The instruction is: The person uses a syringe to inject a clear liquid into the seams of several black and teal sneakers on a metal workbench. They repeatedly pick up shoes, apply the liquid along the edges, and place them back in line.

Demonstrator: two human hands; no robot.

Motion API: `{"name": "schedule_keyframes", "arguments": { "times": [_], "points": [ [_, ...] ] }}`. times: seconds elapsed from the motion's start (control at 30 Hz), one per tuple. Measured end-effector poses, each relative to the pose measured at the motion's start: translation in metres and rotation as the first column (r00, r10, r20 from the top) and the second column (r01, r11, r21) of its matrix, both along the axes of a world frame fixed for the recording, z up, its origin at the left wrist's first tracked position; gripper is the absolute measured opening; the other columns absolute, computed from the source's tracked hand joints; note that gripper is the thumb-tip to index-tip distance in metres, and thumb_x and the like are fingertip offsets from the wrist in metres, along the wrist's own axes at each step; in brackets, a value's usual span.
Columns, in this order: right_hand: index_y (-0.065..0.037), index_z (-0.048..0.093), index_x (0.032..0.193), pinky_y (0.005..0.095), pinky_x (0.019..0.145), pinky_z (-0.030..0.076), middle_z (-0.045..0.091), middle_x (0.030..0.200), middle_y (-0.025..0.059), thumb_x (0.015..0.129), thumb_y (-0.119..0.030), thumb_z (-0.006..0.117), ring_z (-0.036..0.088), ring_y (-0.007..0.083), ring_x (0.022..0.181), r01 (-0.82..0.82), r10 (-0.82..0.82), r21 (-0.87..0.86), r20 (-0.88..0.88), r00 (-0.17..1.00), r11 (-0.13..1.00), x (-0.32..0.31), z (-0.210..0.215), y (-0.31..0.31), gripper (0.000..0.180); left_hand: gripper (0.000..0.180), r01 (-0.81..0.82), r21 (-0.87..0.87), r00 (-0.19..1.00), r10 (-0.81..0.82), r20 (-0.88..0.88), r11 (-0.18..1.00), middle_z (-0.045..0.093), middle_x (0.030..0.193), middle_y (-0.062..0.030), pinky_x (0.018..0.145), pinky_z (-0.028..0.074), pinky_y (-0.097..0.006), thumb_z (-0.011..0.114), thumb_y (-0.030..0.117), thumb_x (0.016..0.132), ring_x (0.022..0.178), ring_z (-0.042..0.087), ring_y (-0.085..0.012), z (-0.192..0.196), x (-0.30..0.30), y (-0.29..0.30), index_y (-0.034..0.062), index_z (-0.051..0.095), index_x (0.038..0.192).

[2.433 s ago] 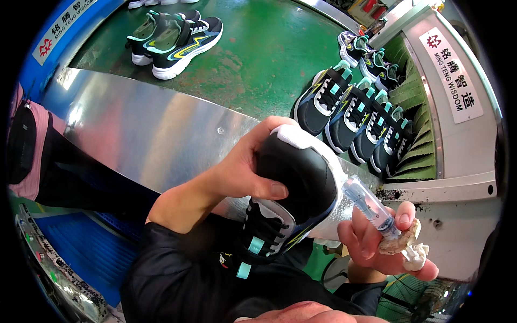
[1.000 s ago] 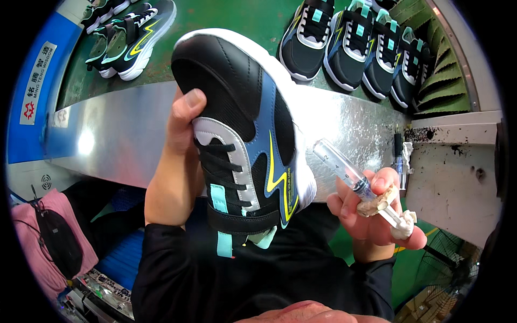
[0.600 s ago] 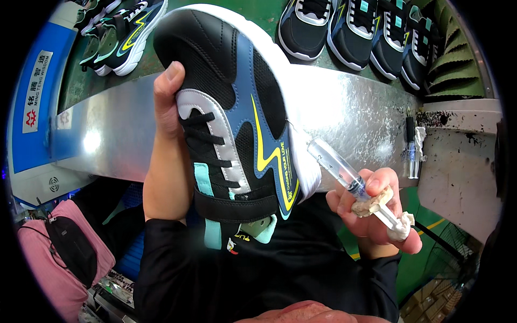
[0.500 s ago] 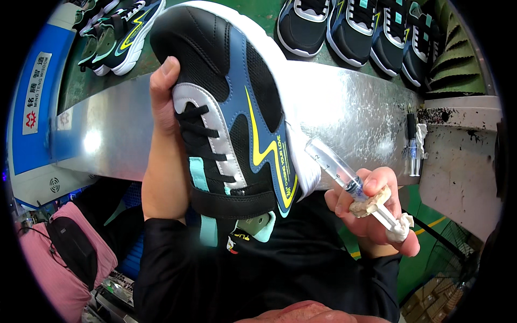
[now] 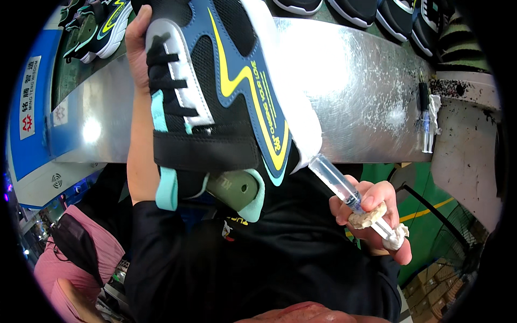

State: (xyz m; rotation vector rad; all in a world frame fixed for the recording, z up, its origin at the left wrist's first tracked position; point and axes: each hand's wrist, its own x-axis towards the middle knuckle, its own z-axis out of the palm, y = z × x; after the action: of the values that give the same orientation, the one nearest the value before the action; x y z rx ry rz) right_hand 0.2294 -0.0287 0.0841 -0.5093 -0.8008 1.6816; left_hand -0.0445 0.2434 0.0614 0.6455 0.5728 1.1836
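Observation:
A black and blue sneaker (image 5: 237, 113) with a yellow zigzag, black laces, a strap and a thick white sole is held up, toe pointing away. My left hand (image 5: 139, 51) is closed around it at the far left side, thumb showing and other fingers hidden behind. My right hand (image 5: 381, 195) grips a clear syringe (image 5: 335, 180) with whitish wrapping on its flange and plunger end. The syringe tip is right by the white sole at the heel; whether it touches I cannot tell.
Beneath the shoe runs a shiny metal table (image 5: 366, 91). Sneakers (image 5: 350, 12) stand along its far side, more (image 5: 99, 29) at far left. A capped syringe (image 5: 426, 121) lies at the right end. A person in pink (image 5: 81, 253) is at lower left, a fan (image 5: 458, 231) at lower right.
The sneaker has shifted left and farther away, so its heel now lies by the syringe tip, which was farther along the sole side. The view has tilted slightly, and both grips are unchanged.

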Motion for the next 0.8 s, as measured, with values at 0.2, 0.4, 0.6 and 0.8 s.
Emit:
{"name": "schedule_keyframes", "arguments": {
  "times": [0.2,0.4,0.6,0.8],
  "points": [
    [-0.010,0.047,0.116,0.0289,0.060,0.035,0.058,0.093,0.0140,0.062,-0.066,0.073,0.044,0.0226,0.091,0.033,-0.033,0.020,-0.021,0.999,0.999,-0.001,-0.013,-0.009,0.082,0.033,0.000,-0.010,0.999,0.000,-0.038,1.000,0.068,0.091,-0.0104,0.065,0.056,-0.031,0.052,0.030,0.088,0.074,0.067,-0.0198,-0.005,-0.003,0.001,0.0024,0.060,0.104],
    [-0.009,0.047,0.116,0.0291,0.063,0.036,0.057,0.092,0.0125,0.062,-0.067,0.072,0.043,0.0214,0.085,0.053,-0.052,0.047,-0.017,0.999,0.998,0.001,-0.021,-0.013,0.083,0.031,-0.011,-0.034,0.997,0.008,-0.081,0.999,0.067,0.091,-0.0115,0.068,0.056,-0.033,0.051,0.030,0.088,0.076,0.066,-0.0216,-0.009,-0.010,0.000,0.0026,0.059,0.101],
    [0.004,0.047,0.119,0.0264,0.071,0.042,0.052,0.097,0.0122,0.056,-0.067,0.076,0.048,0.0170,0.085,0.084,-0.065,0.185,-0.107,0.992,0.979,0.001,-0.040,-0.013,0.099,0.030,-0.030,-0.079,0.986,0.017,-0.167,0.996,0.066,0.092,-0.0125,0.070,0.055,-0.034,0.050,0.029,0.088,0.079,0.066,-0.0234,-0.013,-0.034,-0.001,0.0028,0.059,0.099],
    [0.006,0.047,0.120,0.0263,0.076,0.042,0.050,0.097,0.0116,0.053,-0.060,0.082,0.050,0.0184,0.087,0.111,-0.087,0.182,-0.134,0.987,0.977,-0.001,-0.044,-0.009,0.100,0.042,-0.038,-0.103,0.928,-0.003,-0.372,0.994,0.065,0.105,-0.0174,0.082,0.054,-0.039,0.047,0.032,0.090,0.093,0.065,-0.0290,-0.023,-0.096,-0.013,-0.0003,0.058,0.114]
  ]
}}
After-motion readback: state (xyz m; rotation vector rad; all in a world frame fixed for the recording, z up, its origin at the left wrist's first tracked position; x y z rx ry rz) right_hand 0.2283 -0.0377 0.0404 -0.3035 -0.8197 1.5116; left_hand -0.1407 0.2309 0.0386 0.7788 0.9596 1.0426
